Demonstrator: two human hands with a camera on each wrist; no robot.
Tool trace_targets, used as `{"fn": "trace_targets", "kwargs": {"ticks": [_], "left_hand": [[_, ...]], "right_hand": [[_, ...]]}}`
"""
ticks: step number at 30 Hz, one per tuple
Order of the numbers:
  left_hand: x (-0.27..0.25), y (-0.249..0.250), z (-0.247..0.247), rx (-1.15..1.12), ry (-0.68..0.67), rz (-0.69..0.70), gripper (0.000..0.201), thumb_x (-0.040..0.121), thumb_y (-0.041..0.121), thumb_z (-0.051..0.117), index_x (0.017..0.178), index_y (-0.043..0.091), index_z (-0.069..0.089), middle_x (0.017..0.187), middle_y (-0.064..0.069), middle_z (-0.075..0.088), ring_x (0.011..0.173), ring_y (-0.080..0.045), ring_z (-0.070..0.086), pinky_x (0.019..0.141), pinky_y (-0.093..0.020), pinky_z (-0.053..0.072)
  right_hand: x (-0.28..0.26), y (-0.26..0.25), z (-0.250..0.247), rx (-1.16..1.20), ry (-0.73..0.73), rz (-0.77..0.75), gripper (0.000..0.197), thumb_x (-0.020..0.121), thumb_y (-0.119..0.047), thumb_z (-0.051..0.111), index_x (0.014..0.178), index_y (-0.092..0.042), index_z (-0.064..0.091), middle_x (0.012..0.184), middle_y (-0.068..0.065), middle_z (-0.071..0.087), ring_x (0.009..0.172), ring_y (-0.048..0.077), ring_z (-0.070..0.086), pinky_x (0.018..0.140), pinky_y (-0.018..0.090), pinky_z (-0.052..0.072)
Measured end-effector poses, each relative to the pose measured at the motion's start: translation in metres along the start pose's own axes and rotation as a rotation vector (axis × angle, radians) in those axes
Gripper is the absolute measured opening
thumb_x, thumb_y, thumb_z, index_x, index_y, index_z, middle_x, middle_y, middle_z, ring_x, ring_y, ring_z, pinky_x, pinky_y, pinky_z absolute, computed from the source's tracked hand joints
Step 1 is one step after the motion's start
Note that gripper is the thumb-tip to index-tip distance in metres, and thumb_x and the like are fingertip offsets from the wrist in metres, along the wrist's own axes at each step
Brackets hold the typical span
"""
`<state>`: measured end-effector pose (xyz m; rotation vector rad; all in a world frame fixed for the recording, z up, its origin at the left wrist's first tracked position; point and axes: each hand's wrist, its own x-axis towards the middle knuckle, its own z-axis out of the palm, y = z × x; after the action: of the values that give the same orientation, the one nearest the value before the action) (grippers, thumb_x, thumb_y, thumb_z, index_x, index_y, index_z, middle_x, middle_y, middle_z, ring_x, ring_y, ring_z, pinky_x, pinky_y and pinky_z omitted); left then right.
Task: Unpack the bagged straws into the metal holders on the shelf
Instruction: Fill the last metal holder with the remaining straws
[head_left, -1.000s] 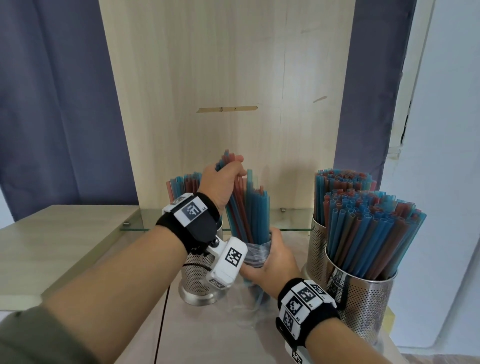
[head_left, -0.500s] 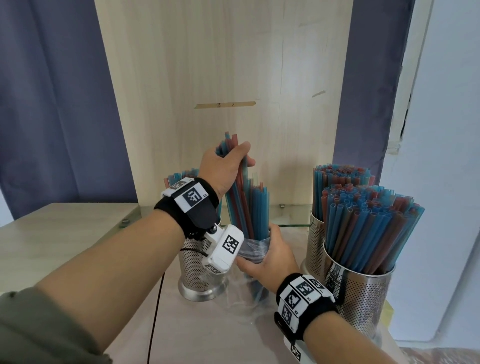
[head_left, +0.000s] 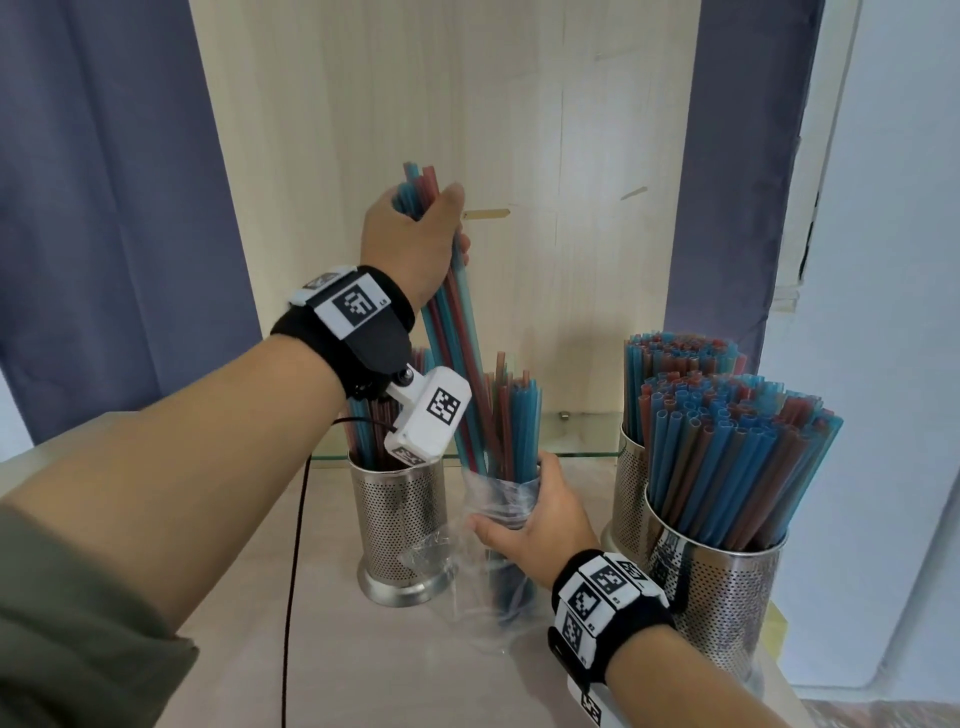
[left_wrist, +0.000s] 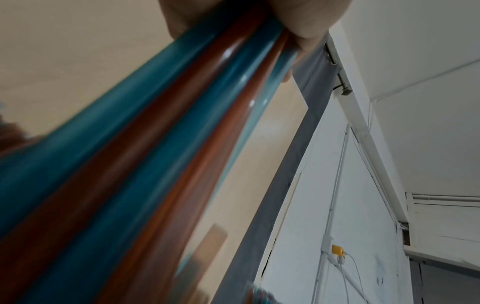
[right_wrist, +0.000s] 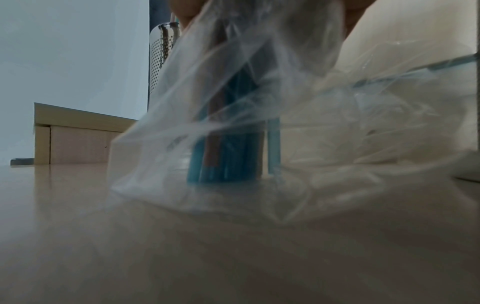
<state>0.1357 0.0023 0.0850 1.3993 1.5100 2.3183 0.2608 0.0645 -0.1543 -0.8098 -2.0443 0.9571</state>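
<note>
I'm seeing the left hand raised and wrapping its fingers round a bunch of straws, blue and red, gripping near their top ends. Long axis is running near upright, tops leaning a little left and up, bottoms pointing down toward the right hand and into the bag mouth. In the left wrist view the bunch is filling the frame diagonally, thumb and fingers clamping it.

The right hand is sitting low, below and right of the left, fingers curling round the neck of the clear plastic bag. The remaining straws are standing upright inside it, tips sticking up above the hand. In the right wrist view the bag is resting on the shelf, straw bottoms touching the surface.

Just left of the right hand, under the left wrist, a perforated metal holder is standing with a few straws in it. Right of the right hand, two full holders are standing, straws upright and fanning out.
</note>
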Motion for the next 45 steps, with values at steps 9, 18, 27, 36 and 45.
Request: {"fn": "trace_targets", "kwargs": {"ticks": [9,18,27,36,45], "left_hand": [[0.016,0.021,-0.014,-0.014,0.117,0.075,0.025,0.092,0.024,0.06,0.074,0.014,0.048,0.056,0.0,0.055,0.047,-0.015,0.054,0.056,-0.029,0.051],[0.024,0.053,-0.049,-0.146,0.317,0.177,0.024,0.094,0.028,0.058,0.08,0.014,0.045,0.055,0.005,0.055,0.049,-0.013,0.055,0.059,-0.029,0.053],[-0.033,0.043,-0.079,-0.093,0.11,0.22,0.023,0.094,0.031,0.059,0.08,0.015,0.049,0.056,0.004,0.051,0.049,-0.016,0.049,0.056,-0.033,0.047],[-0.123,-0.048,-0.076,0.116,-0.151,0.018,0.031,0.078,0.042,0.065,0.087,0.015,0.055,0.059,0.003,0.059,0.048,-0.008,0.056,0.053,-0.019,0.047],[-0.132,-0.076,-0.077,0.078,-0.242,-0.074,0.043,0.064,0.036,0.08,0.092,0.019,0.052,0.063,0.009,0.057,0.061,-0.009,0.057,0.068,-0.026,0.051]], "right_hand": [[-0.001,-0.004,-0.002,-0.023,0.008,0.004,0.09,0.064,-0.048,0.086,0.135,-0.027,0.037,0.123,-0.013,0.058,0.113,0.01,0.057,0.099,0.034,0.051],[-0.002,-0.007,-0.003,-0.03,0.0,0.018,0.086,0.067,-0.043,0.086,0.135,-0.027,0.037,0.123,-0.011,0.059,0.109,0.011,0.059,0.094,0.029,0.053],[-0.002,-0.006,-0.002,-0.053,0.016,0.022,0.087,0.067,-0.045,0.086,0.136,-0.025,0.036,0.123,-0.007,0.059,0.108,0.012,0.059,0.094,0.032,0.053],[-0.005,-0.01,-0.001,-0.096,0.044,-0.022,0.086,0.066,-0.045,0.086,0.134,-0.022,0.038,0.123,-0.007,0.06,0.109,0.013,0.059,0.096,0.033,0.052],[-0.007,-0.012,-0.002,-0.094,0.049,-0.039,0.084,0.067,-0.041,0.086,0.134,-0.024,0.037,0.115,-0.013,0.057,0.107,0.01,0.058,0.095,0.029,0.05]]}}
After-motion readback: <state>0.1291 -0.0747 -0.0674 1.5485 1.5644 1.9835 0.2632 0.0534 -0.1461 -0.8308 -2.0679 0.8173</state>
